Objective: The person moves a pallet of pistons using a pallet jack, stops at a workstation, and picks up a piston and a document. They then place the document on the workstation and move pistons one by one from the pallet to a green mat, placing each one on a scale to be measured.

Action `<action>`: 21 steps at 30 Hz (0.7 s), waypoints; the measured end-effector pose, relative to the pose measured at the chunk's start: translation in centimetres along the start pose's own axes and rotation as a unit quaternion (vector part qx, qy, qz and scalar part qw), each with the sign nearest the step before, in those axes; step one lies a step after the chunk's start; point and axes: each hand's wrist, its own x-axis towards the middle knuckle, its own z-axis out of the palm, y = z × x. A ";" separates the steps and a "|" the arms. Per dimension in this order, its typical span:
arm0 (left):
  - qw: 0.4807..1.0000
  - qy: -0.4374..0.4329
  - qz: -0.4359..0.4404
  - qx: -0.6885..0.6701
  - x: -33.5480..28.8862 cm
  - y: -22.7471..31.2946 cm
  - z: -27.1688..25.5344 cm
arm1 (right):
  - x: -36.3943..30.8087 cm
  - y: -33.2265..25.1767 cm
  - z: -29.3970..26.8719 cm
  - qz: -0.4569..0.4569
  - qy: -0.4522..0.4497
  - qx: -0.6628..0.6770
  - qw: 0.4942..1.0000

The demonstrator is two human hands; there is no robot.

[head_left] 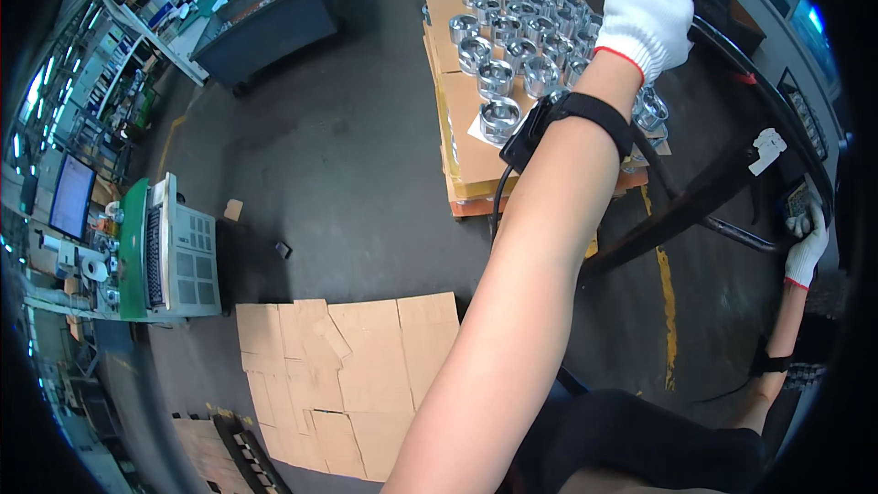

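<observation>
My left hand, in a white knit glove with a red cuff edge, is closed in a fist around the upper end of a black tubular handle. That forearm crosses the view from the lower edge and wears a black strapped device at the wrist. At the far right, my right hand, gloved the same way, has its fingers bent at the handle's lower corner, beside a small dark panel. Beyond my left arm, shiny hollow metal cylinders, like pistons, stand in rows on a cardboard-topped pallet stack.
Flattened cardboard covers the floor at lower centre. A grey cabinet with a keyboard and monitor stands left; a dark wheeled bin is at upper left. Dark frame bars cross near my legs, above a yellow floor line.
</observation>
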 end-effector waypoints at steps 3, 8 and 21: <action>0.999 -0.035 -0.001 0.029 -0.5 -2.2 -1.1 | 0.6 1.3 0.1 0.007 0.022 -0.020 1.000; 0.997 0.042 0.049 -0.048 -0.2 -3.5 -3.0 | -1.8 -1.5 2.4 0.005 0.033 -0.024 0.999; 0.998 0.050 0.027 0.016 2.6 -8.3 -4.7 | -12.7 -8.3 13.5 -0.047 -0.009 -0.087 0.995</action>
